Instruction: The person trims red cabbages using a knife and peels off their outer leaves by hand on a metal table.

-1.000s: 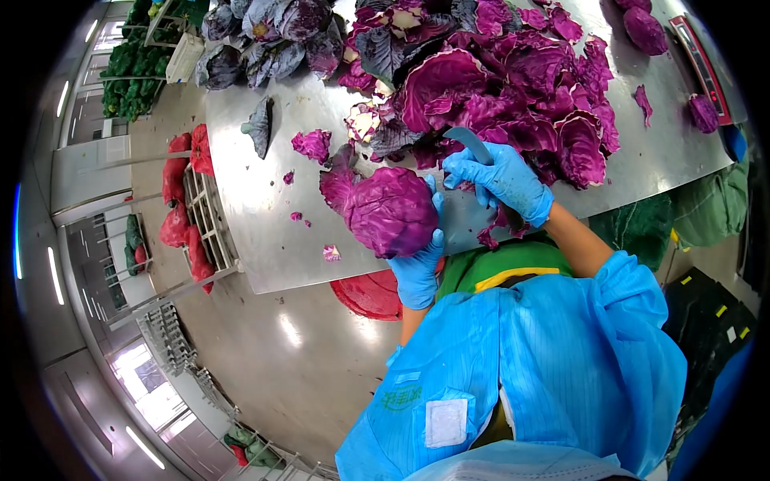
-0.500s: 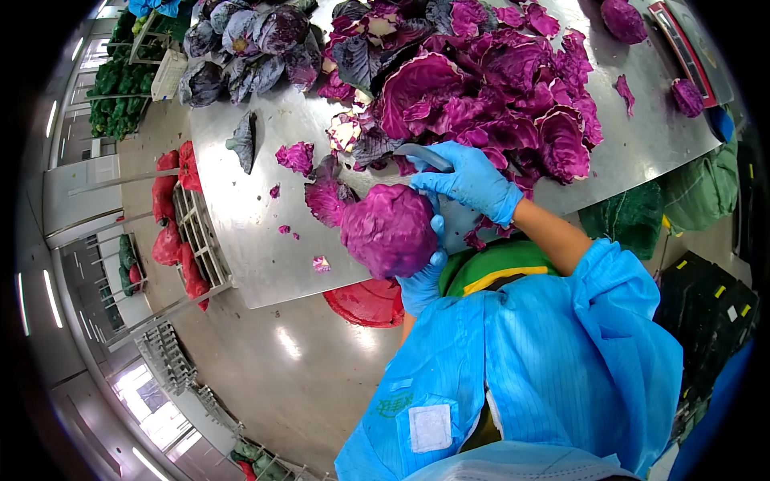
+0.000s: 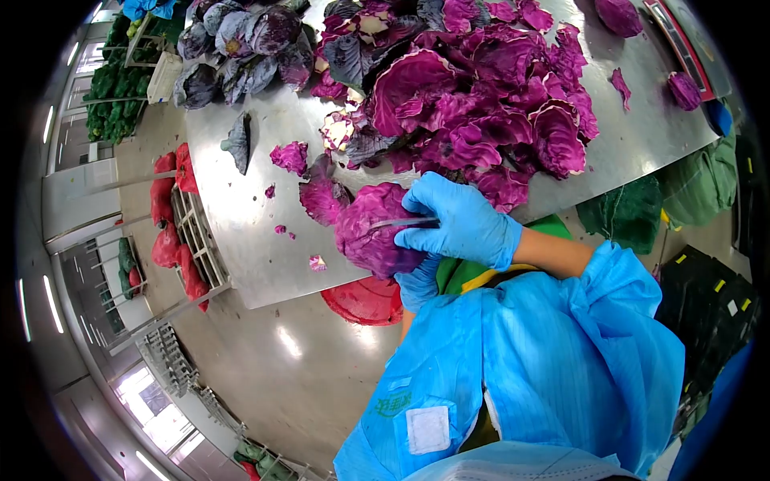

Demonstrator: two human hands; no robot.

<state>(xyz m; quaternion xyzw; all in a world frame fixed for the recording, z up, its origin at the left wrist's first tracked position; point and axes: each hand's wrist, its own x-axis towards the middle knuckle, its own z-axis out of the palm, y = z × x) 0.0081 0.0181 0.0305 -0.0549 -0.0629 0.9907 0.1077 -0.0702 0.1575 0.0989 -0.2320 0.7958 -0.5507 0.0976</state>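
Note:
A red cabbage head is held at the table's near edge. My left hand, in a blue glove, grips it from below and behind, its fingers mostly hidden. My gloved right hand is closed around a knife, whose thin blade lies against the cabbage's upper side. How deep the edge sits I cannot tell. Just beyond the cabbage lies a loose purple leaf. A large heap of peeled red cabbage leaves spreads behind my right hand.
Untrimmed dark cabbages are piled at the far left of the metal table. Two peeled heads, one a small cabbage, lie at the right near a red-edged device. A red round lid or tub stands below the edge.
My right hand has come down and turned, bringing the knife from above the leaves onto the cabbage. The cabbage has turned a little in my left hand.

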